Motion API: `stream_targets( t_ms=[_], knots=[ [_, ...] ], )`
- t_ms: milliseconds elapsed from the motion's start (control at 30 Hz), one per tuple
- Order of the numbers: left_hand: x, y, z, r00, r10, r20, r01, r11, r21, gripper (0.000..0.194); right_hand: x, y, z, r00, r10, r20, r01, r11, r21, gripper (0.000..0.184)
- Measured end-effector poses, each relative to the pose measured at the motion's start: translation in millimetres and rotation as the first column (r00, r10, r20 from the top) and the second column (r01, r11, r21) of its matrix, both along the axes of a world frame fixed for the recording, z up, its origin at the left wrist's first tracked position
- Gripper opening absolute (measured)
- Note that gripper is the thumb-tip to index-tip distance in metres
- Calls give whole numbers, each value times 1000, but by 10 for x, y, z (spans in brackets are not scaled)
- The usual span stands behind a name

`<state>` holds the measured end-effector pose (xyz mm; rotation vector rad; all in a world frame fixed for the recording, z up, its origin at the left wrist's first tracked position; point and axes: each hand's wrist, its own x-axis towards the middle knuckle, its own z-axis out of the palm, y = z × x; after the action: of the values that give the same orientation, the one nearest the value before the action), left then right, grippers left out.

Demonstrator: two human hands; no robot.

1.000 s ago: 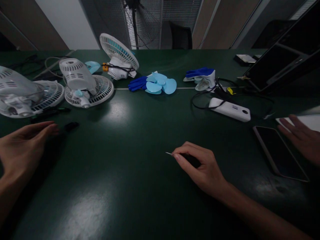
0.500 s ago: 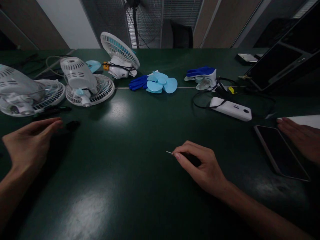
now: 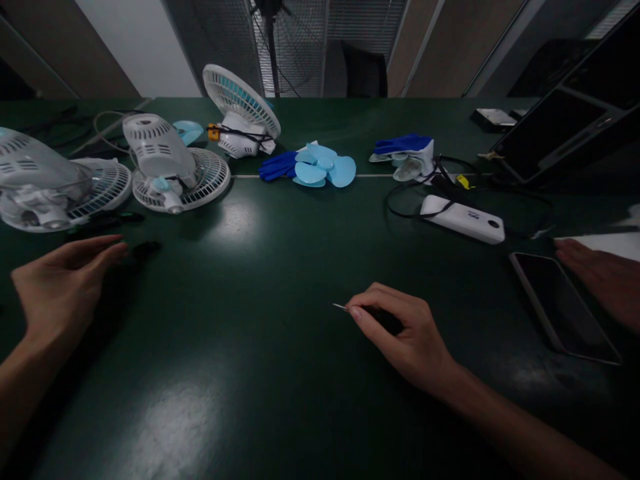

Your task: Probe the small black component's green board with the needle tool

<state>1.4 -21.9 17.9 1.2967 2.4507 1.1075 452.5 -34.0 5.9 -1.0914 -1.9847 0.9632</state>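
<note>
Dark green, the counter (image 3: pixel 240 400) runs across in front of the person whose two bare hands I can see. The right hand (image 3: pixel 400 330) has its fingers closed in a pinch on a thin metal piece (image 3: pixel 340 306), whose narrow end pokes out to the left over the counter, well apart from the fans. The left hand (image 3: pixel 65 280) is out at the left, thumb and forefinger brought close together near a small black object (image 3: pixel 147 249); from here I can't tell whether they grip anything.

Past that hand, two white fans (image 3: pixel 163 150) (image 3: pixel 43 177) lie on their grilles, and another small fan (image 3: pixel 243 110) sits farther back with a black cord and an orange tag. Just right of it, a light blue fan blade (image 3: pixel 325 165) lies against a blue glove (image 3: pixel 277 165). Farther right there's a blue-and-white pair of gloves (image 3: pixel 405 153), then a white power bank-like box (image 3: pixel 465 219) with a black cable across one end. Someone else's hand (image 3: pixel 605 277) lies beside a dark-screened phone (image 3: pixel 565 307), near a white sheet (image 3: pixel 613 244).
</note>
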Motion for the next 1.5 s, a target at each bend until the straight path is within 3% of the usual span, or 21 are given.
stream_targets(
  t_ms=[100, 333, 500, 867, 967, 1100, 1233, 1333, 1400, 1500],
  knots=[
    [30, 18, -15, 998, 43, -47, -43, 999, 2, 62, -1, 0, -5, 1000, -4, -3, 4, 1000, -8, 12],
    [-125, 79, -155, 996, -58, -66, 56, 998, -30, 52, -6, 1, 9, 1000, 4, 9, -4, 1000, 0, 13],
    [-145, 72, -163, 992, -72, -106, 67, 996, -51, 51, -10, 6, 15, 1000, -3, 10, 3, 1000, 8, 13],
    [-99, 43, -73, 997, 9, 81, 0, 993, -115, 59, 5, -3, -2, 1000, 7, 4, -7, 1000, 2, 11],
    [-162, 42, -104, 1000, 9, -7, -10, 988, -152, 59, 5, -9, 1, 1000, 4, 7, -4, 1000, 4, 12],
    [-268, 56, -202, 963, -118, -240, 89, 988, -129, 57, 5, -7, -6, 1000, 8, 5, -8, 1000, -5, 12],
    [-173, 41, -200, 800, -255, -543, 191, 966, -172, 54, -2, -2, -3, 1000, 6, 11, -6, 1000, 9, 13],
    [-58, 19, -135, 699, -337, -630, 193, 938, -287, 55, -8, 0, -1, 1000, 6, 12, -6, 1000, 21, 13],
    [-40, 16, -89, 744, -328, -582, 173, 936, -306, 53, -11, 2, -1, 1000, 7, 7, -7, 1000, 29, 12],
    [-106, 25, -26, 926, -199, -320, 116, 958, -261, 51, -12, 3, 5, 1000, 11, -5, -11, 999, 35, 12]
  ],
)
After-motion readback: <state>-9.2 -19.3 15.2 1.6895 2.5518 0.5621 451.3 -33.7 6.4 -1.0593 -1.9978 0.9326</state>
